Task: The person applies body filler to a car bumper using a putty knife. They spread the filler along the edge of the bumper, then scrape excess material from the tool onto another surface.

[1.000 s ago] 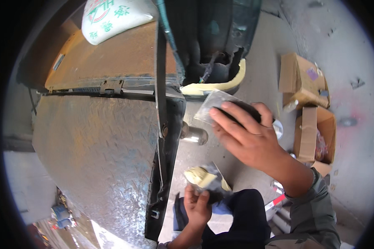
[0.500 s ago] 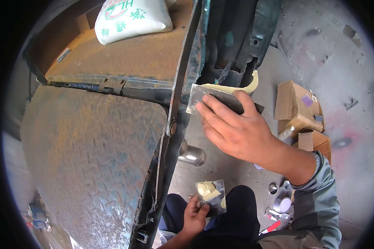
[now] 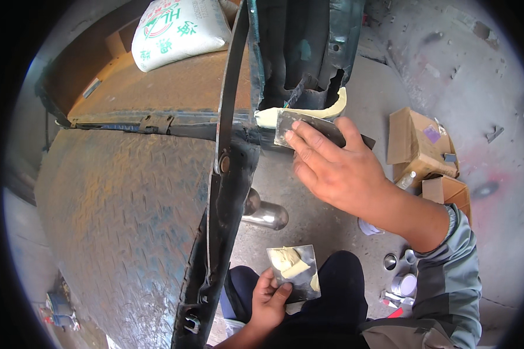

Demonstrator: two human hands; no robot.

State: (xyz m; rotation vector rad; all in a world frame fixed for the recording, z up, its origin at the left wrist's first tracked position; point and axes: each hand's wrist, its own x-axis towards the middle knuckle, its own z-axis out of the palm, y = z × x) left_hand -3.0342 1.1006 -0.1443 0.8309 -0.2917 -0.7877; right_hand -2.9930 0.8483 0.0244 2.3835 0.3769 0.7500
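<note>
My right hand (image 3: 346, 168) is closed on a flat metal putty spreader (image 3: 283, 129), fingers spread along its face. The spreader's upper edge lies at a curved strip of cream putty (image 3: 268, 118) along the lower edge of a dark, hollow vehicle body panel (image 3: 308, 52). Putty shows to the left of the spreader and curls up at the right. Low in front of my legs, my left hand (image 3: 269, 305) grips a square metal plate (image 3: 297, 291), thumb on top. A lump of cream putty (image 3: 288, 262) sits on that plate, with a smear at its right edge.
On the left lie a worn tread plate (image 3: 128, 192) and a rusty metal floor (image 3: 174, 87) bearing a white sack (image 3: 180, 29). A long metal bar (image 3: 227, 99) rises beside them. A shiny steel cylinder (image 3: 268, 216), cardboard boxes (image 3: 410, 139) and tins (image 3: 404, 284) are on the right.
The spreader has moved right along the panel edge, uncovering the putty's left end. My left hand's plate is slightly higher in view. The whole view has shifted a little.
</note>
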